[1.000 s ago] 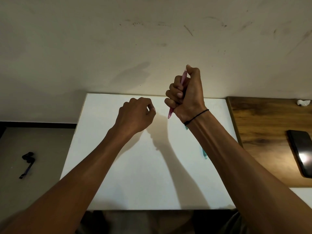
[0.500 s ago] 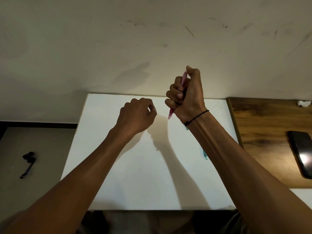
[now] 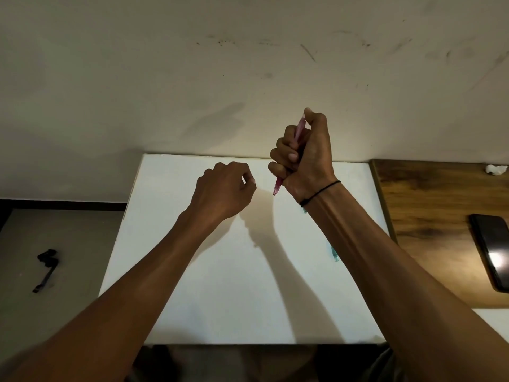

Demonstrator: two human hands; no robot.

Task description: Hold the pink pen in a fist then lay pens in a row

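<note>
My right hand [image 3: 305,158] is raised above the far edge of the white table [image 3: 192,299] and grips a pink pen [image 3: 277,187] in its fist. The thumb sits on the pen's top end and the tip points down. A thin black band circles that wrist. My left hand [image 3: 223,191] hovers over the table just left of the pen, fingers curled, thumb and forefinger pinched together. I cannot tell whether anything small sits between them. A teal pen [image 3: 334,255] lies on the table, mostly hidden under my right forearm.
A wooden desk [image 3: 429,216] adjoins the table on the right, with a dark phone [image 3: 493,252] and a small white lump [image 3: 495,169] on it. A black strap-like object [image 3: 46,266] lies on the grey floor at left. A scuffed wall rises behind.
</note>
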